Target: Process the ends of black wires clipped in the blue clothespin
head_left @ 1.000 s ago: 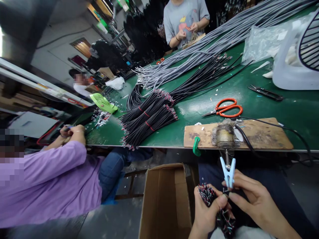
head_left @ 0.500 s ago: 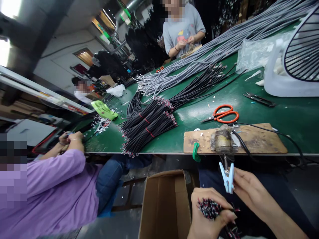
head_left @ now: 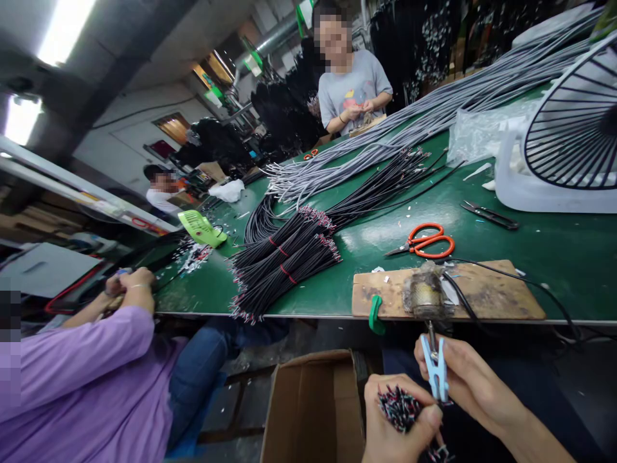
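Note:
My left hand [head_left: 385,424] is wrapped round a bundle of thin black cables [head_left: 399,408], whose stripped red, white and dark wire ends face up. To its right, my right hand [head_left: 475,382] is closed, with the fingertips behind a light-blue clothespin [head_left: 436,373]; what they pinch is hidden. This clothespin hangs at the metal shaft [head_left: 432,331] of a small motor [head_left: 427,292]. The motor is fixed on a wooden board [head_left: 501,289] at the table edge.
Orange-handled scissors [head_left: 427,241], thread snips [head_left: 489,214] and a white fan [head_left: 554,193] stand or lie on the green table [head_left: 357,254]. Tied black cable bundles [head_left: 284,263] and long grey cables [head_left: 385,141] lie left and behind. A cardboard box [head_left: 313,411] sits below. Co-workers sit left and opposite.
My right hand's fingers have moved left behind the clothespin, towards the shaft. The left hand still grips the bundle. The camera view has shifted slightly.

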`<state>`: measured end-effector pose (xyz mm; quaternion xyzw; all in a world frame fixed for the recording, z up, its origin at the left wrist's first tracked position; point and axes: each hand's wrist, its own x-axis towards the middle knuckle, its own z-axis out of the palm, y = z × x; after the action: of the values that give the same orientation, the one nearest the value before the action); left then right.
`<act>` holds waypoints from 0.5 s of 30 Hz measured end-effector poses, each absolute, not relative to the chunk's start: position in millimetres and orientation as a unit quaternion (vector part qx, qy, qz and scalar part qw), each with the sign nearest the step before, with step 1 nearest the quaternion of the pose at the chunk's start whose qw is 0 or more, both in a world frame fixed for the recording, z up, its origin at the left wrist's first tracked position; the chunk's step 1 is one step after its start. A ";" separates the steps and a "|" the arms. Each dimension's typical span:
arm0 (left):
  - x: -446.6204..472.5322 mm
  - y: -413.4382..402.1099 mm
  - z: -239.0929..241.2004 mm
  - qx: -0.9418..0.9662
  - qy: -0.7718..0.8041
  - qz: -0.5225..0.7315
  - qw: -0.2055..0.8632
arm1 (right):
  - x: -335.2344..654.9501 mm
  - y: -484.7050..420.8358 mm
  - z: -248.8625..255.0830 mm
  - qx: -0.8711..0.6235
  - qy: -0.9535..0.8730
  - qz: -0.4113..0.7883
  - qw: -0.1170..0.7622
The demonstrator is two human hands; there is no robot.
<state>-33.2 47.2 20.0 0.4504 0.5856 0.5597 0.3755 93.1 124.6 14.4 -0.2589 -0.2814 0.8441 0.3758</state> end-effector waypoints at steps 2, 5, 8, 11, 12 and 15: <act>-31.7 47.6 21.7 0.430 0.577 0.567 0.402 | 94.9 123.1 7.5 -0.274 -0.270 0.847 0.366; -30.2 46.5 23.5 0.416 0.574 0.576 0.407 | 99.1 122.4 -4.8 -0.302 -0.262 0.842 0.363; -28.9 42.5 22.1 0.406 0.572 0.579 0.416 | 108.3 119.9 -16.1 -0.316 -0.305 0.821 0.365; -25.5 35.9 14.0 0.347 0.558 0.589 0.471 | 120.8 111.7 -20.8 -0.326 -0.401 0.785 0.343; -23.6 33.5 9.7 0.319 0.557 0.589 0.491 | 124.3 108.1 -20.3 -0.322 -0.437 0.771 0.332; -17.3 26.6 -5.6 0.235 0.580 0.573 0.530 | 129.3 99.1 -14.8 -0.334 -0.535 0.712 0.307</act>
<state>-17.3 26.6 -5.6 0.2347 0.5796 0.5728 0.5299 129.3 99.1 -14.8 -0.3335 -0.5355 0.7124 0.3074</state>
